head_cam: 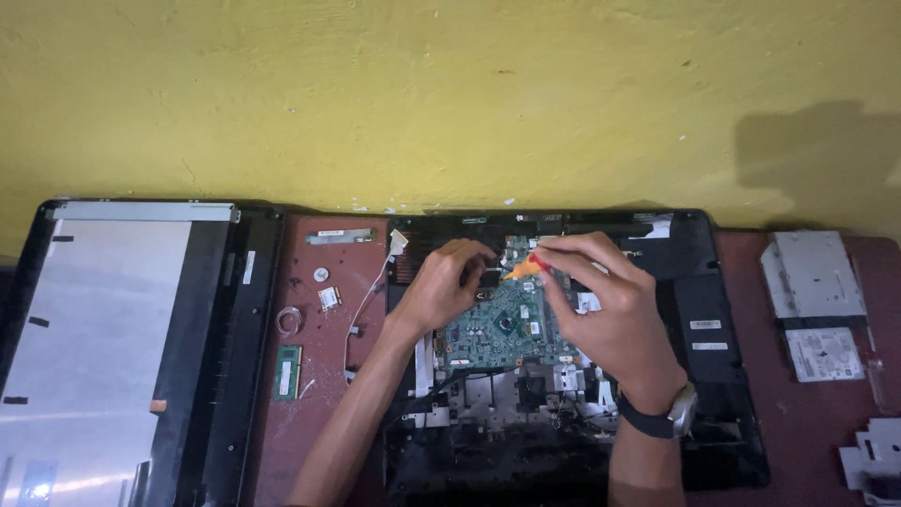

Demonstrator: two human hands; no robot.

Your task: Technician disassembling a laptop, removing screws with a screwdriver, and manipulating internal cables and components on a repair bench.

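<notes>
Both forearms reach up over the opened laptop base (694, 310) on the reddish counter (807, 422). Left of the base lies the detached screen panel (103, 347). Inside the base sits the green motherboard (497, 329). Right hand (605, 314) has its grip clamped on an orange-handled screwdriver (524, 268) at the motherboard's upper edge; left hand (446, 286) pinches there too, on what I cannot tell.

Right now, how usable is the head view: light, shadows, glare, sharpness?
Head view: dim, warm light; a dark shadow on the yellow wall at upper right; pale glare on the detached screen panel at left; the green circuit board reads fairly sharp; the left hand and right hand shade the work spot, where the orange-handled screwdriver looks slightly soft.
</notes>
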